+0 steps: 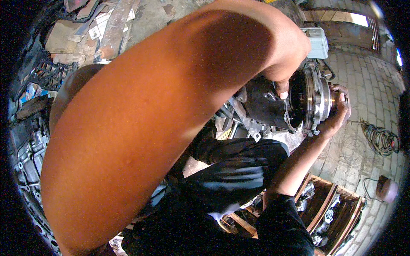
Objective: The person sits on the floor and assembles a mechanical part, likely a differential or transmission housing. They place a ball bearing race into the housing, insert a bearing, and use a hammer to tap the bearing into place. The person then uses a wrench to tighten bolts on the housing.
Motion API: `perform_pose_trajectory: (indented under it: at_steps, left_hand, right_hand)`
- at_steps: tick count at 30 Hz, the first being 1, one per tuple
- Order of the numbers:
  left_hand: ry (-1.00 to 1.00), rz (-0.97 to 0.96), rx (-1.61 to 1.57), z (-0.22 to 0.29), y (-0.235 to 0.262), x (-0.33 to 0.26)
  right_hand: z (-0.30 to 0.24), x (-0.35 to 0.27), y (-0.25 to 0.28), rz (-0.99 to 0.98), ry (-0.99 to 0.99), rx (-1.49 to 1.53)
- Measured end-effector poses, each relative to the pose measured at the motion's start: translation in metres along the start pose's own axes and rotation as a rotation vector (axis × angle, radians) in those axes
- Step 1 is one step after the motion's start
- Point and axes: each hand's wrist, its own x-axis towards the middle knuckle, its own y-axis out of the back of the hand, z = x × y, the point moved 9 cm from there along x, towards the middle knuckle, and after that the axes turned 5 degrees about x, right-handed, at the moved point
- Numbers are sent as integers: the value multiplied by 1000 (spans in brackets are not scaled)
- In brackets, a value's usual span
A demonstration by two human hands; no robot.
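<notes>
A black cylindrical housing (pixel 267 104) that looks like part of a machine lies in front of me, right of the middle. Against its right end stands a ringed metal end piece (pixel 317 100) with a shiny round hub, and a dark gap shows between the two. Reaching over from the left, my left hand (pixel 290 51) is closed with its thumb pressed on the housing's rim; its other fingers are hidden. My right hand (pixel 340 109) wraps its blackened fingers around the hub from the right side.
A pale plastic container (pixel 317 42) stands beyond the housing. Wooden crates (pixel 329 213) with metal parts lie at the lower right, near a coil of cable (pixel 384 141) by the block wall (pixel 363 85). Metal castings (pixel 32 160) crowd the left edge. My bent knee (pixel 273 149) is below the housing.
</notes>
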Motion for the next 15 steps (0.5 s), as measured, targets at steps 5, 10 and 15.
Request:
perform_pose_trajectory:
  at_steps: [5, 10, 15]
  left_hand:
    - [-18, 4, -38, 1, -1, 1]
    - [-28, 8, -70, 2, -2, 0]
    - [-44, -5, -97, 3, -5, 2]
  right_hand:
    - [-23, -5, -15, -27, 128, -131]
    - [-36, -9, -23, -62, 206, -158]
    - [-50, -13, -29, -106, 256, -269]
